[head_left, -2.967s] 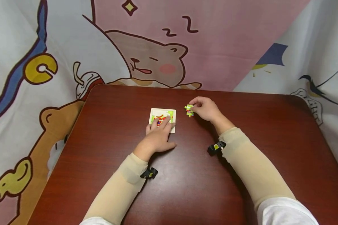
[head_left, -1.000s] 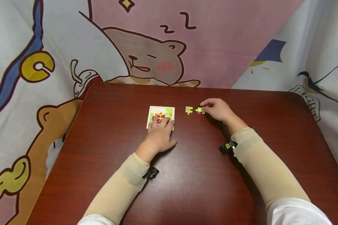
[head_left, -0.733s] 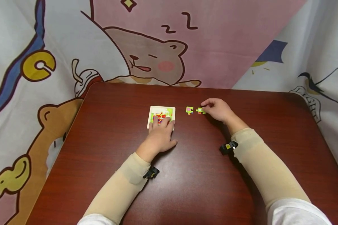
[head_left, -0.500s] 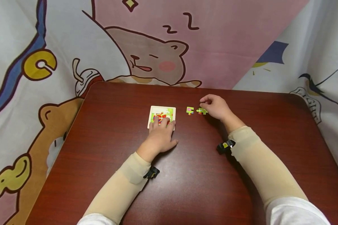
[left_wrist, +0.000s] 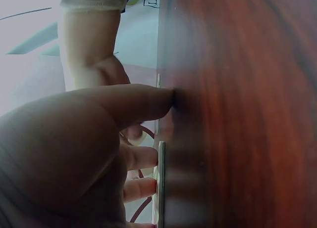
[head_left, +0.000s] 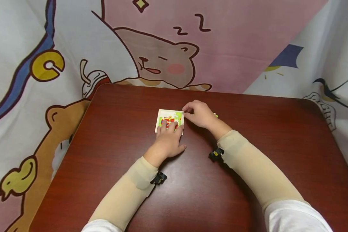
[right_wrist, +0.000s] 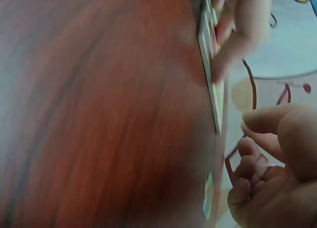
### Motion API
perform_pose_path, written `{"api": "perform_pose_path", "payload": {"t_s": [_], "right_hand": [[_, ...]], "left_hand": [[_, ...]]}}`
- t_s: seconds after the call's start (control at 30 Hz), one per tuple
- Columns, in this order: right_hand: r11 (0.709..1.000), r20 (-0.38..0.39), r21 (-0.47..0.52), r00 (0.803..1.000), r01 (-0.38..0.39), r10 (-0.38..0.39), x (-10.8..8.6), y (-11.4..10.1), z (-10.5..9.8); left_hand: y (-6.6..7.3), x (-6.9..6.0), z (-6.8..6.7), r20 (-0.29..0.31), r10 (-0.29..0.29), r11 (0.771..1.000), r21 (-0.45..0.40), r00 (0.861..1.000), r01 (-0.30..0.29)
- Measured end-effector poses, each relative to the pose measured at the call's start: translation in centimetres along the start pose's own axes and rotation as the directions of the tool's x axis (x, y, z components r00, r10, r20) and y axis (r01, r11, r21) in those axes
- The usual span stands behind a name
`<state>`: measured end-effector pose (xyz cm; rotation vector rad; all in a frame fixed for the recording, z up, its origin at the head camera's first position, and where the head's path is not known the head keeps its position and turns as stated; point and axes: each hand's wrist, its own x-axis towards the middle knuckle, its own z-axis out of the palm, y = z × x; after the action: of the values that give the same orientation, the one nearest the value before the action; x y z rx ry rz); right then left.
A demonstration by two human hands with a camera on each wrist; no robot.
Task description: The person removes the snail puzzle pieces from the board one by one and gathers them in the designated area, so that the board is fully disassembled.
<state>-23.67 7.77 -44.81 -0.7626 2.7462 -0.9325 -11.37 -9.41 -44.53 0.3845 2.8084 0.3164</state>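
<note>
Head view: best to steady the puzzle board (head_left: pixel 169 111) on the table (head_left: pixel 197 193) under the left hand (head_left: pixel 167 143), spread, gripping nothing; left wrist view: press lightly; right wrist view: align the right hand (right_wrist: pixel 282 183), with grip nearly closed, any hold indiscernible, before lowering.

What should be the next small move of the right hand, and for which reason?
Perhaps the right hand should lower toward the green corner of the puzzle board and try pinching there. Its fingers are raised near that corner, with nothing visible between them, and the left hand rests on the board, which probably keeps it steady.
</note>
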Motion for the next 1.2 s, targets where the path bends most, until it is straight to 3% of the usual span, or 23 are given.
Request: {"api": "perform_pose_path", "payload": {"t_s": [0.2, 0.37, 0.7, 1.2], "right_hand": [[0.999, 0.082, -0.034, 0.996, -0.013, 0.016, 1.1, -0.7, 1.7], [0.997, 0.081, -0.053, 0.995, -0.059, 0.063, 1.2, -0.7, 2.1], [0.997, 0.096, -0.056, 0.994, -0.047, 0.052, 1.6, -1.3, 2.1], [0.991, 0.14, -0.094, 0.985, -0.091, 0.103, 1.9, -1.9, 1.7]], "left_hand": [[0.0, 0.2, 0.3, 0.003, -0.005, 1.0, 0.023, 1.0, 0.005], [0.1, 0.3, 0.5, -0.001, 0.004, 1.0, 0.031, 1.0, -0.004], [-0.2, 0.2, 0.5, 0.0, -0.006, 1.0, 0.024, 1.0, 0.006], [-0.1, 0.1, 0.2, 0.019, -0.014, 1.0, 0.011, 1.0, 0.014]]}}
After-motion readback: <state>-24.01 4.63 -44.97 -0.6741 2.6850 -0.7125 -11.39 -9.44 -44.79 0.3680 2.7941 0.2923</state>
